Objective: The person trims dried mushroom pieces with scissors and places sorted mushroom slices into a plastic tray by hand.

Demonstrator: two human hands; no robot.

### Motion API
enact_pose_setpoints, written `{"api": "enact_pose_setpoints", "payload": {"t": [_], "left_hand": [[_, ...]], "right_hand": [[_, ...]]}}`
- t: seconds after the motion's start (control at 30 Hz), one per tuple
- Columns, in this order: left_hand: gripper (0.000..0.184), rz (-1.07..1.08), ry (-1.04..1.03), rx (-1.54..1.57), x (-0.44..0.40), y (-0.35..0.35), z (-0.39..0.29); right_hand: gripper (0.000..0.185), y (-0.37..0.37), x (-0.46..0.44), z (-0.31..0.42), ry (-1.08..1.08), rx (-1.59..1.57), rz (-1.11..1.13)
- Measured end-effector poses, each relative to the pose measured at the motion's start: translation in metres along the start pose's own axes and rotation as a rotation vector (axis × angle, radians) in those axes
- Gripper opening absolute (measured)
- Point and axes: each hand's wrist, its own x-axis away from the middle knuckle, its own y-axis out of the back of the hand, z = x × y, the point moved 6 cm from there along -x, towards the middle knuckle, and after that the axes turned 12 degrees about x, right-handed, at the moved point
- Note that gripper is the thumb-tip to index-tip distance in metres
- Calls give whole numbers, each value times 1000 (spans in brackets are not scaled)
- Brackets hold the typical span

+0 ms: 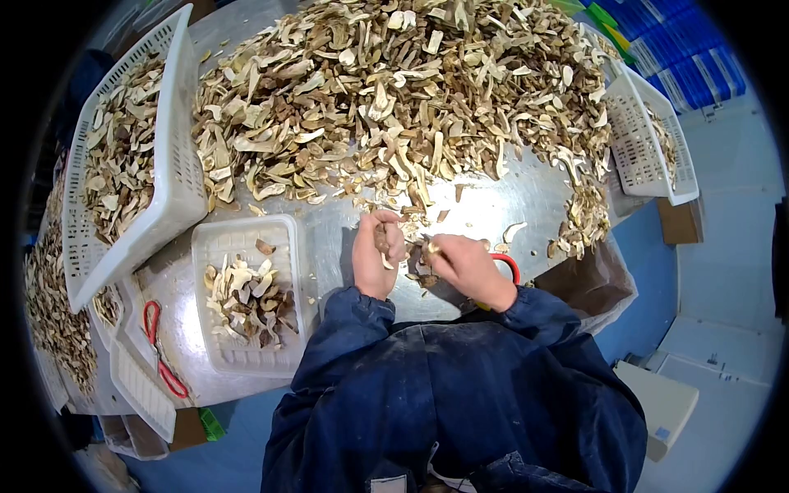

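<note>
My left hand (378,253) is closed around dried mushroom slices (381,238), with one pale end poking out below the fingers. Close beside it, my right hand (468,267) pinches a small pale mushroom piece (432,248) between thumb and fingers. A red scissor handle (508,264) shows by the right wrist; the rest is hidden. Loose bits of mushroom lie on the metal table (329,238) around both hands. Beyond them rises a large heap of dried mushroom slices (394,90).
At left are a shallow plastic tray (298,271) of slices, a tall white basket (177,164) of slices, and red-handled scissors (153,329). Another white basket (629,140) stands at right. A lined bin (600,287) sits below the table's right edge. Blue crates (690,66) are stacked behind.
</note>
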Motion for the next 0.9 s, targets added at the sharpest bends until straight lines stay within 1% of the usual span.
{"api": "enact_pose_setpoints", "payload": {"t": [0.1, 0.13, 0.23, 0.27, 0.3, 0.37, 0.43, 0.47, 0.57, 0.6, 0.63, 0.7, 0.73, 0.83, 0.9], "left_hand": [[32, -18, 65, 356, -5, 5, 1], [26, 15, 118, 480, -7, 7, 2], [22, 50, 174, 576, -11, 9, 5], [20, 35, 179, 514, -11, 9, 5], [19, 21, 182, 451, -9, 8, 6], [18, -4, 160, 279, -10, 3, 3], [18, -47, 119, 65, -6, -2, -2], [24, 27, 86, -64, -8, 6, -2], [33, -79, 32, -510, -1, 2, -5], [38, -55, 1, -537, 1, -2, -3], [38, -28, -17, -578, 2, -4, 1], [38, 33, -57, -658, 3, -7, 8], [34, 31, -62, -643, 3, -6, 9], [28, -72, -4, -768, 3, 3, 5], [24, -31, -177, -820, 1, -2, 3]], "right_hand": [[28, -10, 1, 11, 55, 42, 126], [28, 0, -4, 15, 0, 34, 170], [27, 19, -30, -7, -156, -27, 24], [26, 24, -42, -18, -298, 72, -32], [25, 15, -52, -39, -272, 118, -153], [21, 8, -65, -48, -302, 128, -174], [20, -4, -72, -53, -284, 106, -144], [19, -9, -73, -57, -280, 95, -128], [18, -1, -56, -48, -403, -251, 2], [16, -4, -46, -36, -453, -523, -18], [17, -11, -39, -29, -436, -628, 0], [18, -13, -25, -11, -506, -802, 97], [18, -17, -21, -12, -496, -805, 99], [18, -4, -16, -11, -505, -784, 40], [18, 14, -17, -10, -406, -479, -82]]}}
